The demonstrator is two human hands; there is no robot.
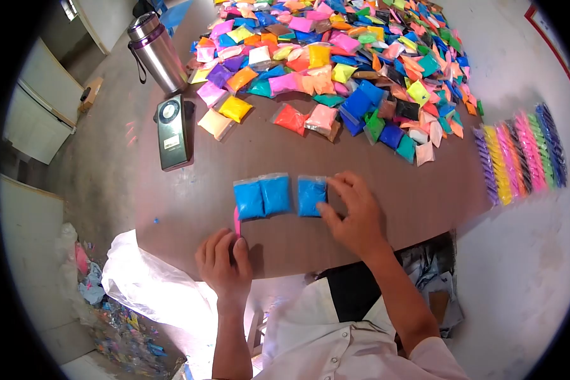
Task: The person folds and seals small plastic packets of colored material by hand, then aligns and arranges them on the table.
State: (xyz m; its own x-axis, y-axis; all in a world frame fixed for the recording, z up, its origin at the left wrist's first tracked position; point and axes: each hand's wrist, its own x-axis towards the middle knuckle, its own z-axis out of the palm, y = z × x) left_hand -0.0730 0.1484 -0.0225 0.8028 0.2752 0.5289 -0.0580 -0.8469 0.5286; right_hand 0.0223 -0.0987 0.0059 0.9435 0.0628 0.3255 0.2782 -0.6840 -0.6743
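Two blue packets, a left one and a middle one, lie edge to edge on the brown table. A third blue packet lies a little apart to their right. My right hand is at that packet's right edge, forefinger near its top corner and thumb at its lower side, with a gap between the two. By the table's front edge, my left hand is curled around the lower end of a slim pink stick, whose top reaches the left packet.
A heap of multicoloured packets covers the table's far side. At the left stand a steel flask and a dark device with a round dial. Bagged twisted coloured strips lie at the right. White plastic hangs at the front left.
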